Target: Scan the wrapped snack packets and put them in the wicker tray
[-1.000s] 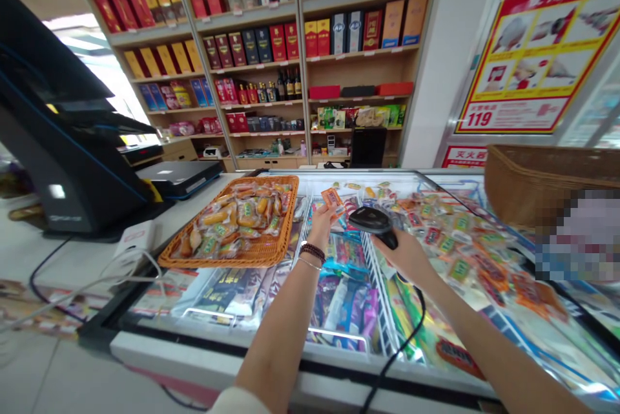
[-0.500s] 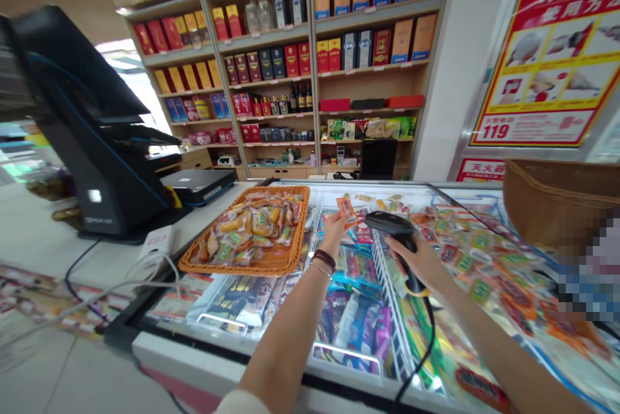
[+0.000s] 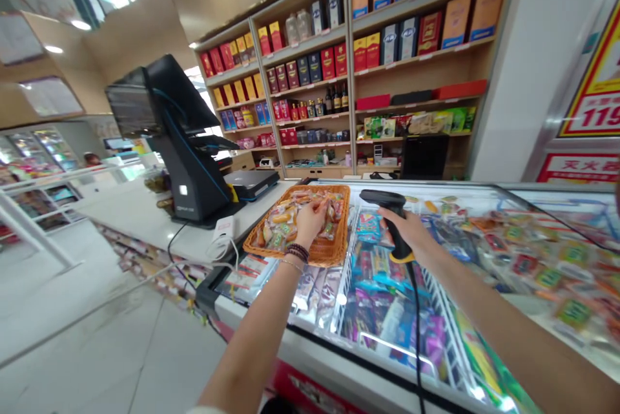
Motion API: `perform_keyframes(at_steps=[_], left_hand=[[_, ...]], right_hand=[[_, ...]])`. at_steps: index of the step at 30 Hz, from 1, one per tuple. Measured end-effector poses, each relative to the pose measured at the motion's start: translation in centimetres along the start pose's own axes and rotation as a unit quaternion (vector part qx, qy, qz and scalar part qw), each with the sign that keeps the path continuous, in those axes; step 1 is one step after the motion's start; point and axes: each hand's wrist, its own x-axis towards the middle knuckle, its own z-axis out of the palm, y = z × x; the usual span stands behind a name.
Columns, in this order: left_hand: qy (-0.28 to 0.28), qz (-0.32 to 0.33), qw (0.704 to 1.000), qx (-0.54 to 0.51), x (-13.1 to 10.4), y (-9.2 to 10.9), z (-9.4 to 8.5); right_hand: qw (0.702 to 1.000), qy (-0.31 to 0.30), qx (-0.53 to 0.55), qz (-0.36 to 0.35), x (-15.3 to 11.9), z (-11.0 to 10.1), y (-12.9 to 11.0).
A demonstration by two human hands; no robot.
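My right hand [image 3: 402, 227] grips a black barcode scanner [image 3: 398, 233] by its handle, its head pointing left above the glass-topped freezer. A black cable hangs down from the handle. My left hand [image 3: 311, 220], with a beaded bracelet at the wrist, reaches over an orange wicker basket [image 3: 334, 254]. Its fingers are pinched at a small orange snack packet [image 3: 323, 203], mostly hidden by the fingers. Wrapped snacks [image 3: 283, 217] lie piled in the basket around this hand.
Under the glass, packaged ice creams [image 3: 378, 314] sit in wire baskets. More wrapped snacks [image 3: 547, 278] cover the freezer top at right. A black checkout terminal [image 3: 194, 168], a scale [image 3: 252, 185] and a white cable stand left. Shelves of boxes [image 3: 310, 68] line the back.
My left hand has moved left with the orange packet, from above the freezer to over the basket. The view has turned left. My right hand still holds the scanner.
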Motion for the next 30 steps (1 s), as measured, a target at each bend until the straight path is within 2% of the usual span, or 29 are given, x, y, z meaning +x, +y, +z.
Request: perform_keyframes(at_steps=[2, 4, 6, 8, 10, 12, 16, 18, 20, 24, 30], left_hand=[[0.02, 0.02, 0.999, 0.042, -0.3, -0.4, -0.9], [0.036, 0.052, 0.995, 0.079, -0.4, -0.2, -1.0], [0.03, 0.085, 0.992, 0.091, -0.2, 0.6, -0.3], [0.006, 0.119, 0.99, 0.072, 0.2, 1.8, 1.3], [-0.029, 0.151, 0.988, 0.03, 0.7, 3.4, 3.9], [-0.064, 0.161, 0.984, -0.03, 1.3, 5.2, 7.2], [-0.136, 0.097, 0.975, -0.143, 2.3, 8.4, 14.8], [-0.164, 0.056, 0.976, -0.134, 2.9, 9.4, 18.2], [-0.168, 0.027, 0.983, -0.072, 3.7, 9.8, 20.9], [-0.144, -0.001, 0.989, 0.023, 6.0, 9.4, 24.6], [-0.151, -0.018, 0.985, 0.083, 9.5, 8.3, 28.1]], right_hand=[[1.0, -0.015, 0.009, 0.006, -0.3, 0.7, 0.1], [1.0, -0.012, 0.025, 0.008, -0.7, 0.6, 0.0], [0.999, 0.003, 0.039, 0.01, -1.2, -0.4, -0.3], [0.998, 0.022, 0.049, 0.011, -1.8, -2.1, -0.8], [0.997, 0.043, 0.056, 0.011, -2.1, -4.3, -1.4], [0.995, 0.07, 0.064, 0.018, -2.2, -6.6, -1.7], [0.986, 0.122, 0.102, 0.041, -1.6, -10.3, -1.1], [0.979, 0.14, 0.13, 0.066, -1.2, -11.5, -0.2], [0.971, 0.152, 0.157, 0.098, -1.1, -12.3, 0.9], [0.963, 0.161, 0.183, 0.117, -1.2, -13.1, 2.8], [0.957, 0.176, 0.189, 0.129, -0.9, -13.3, 4.1]])
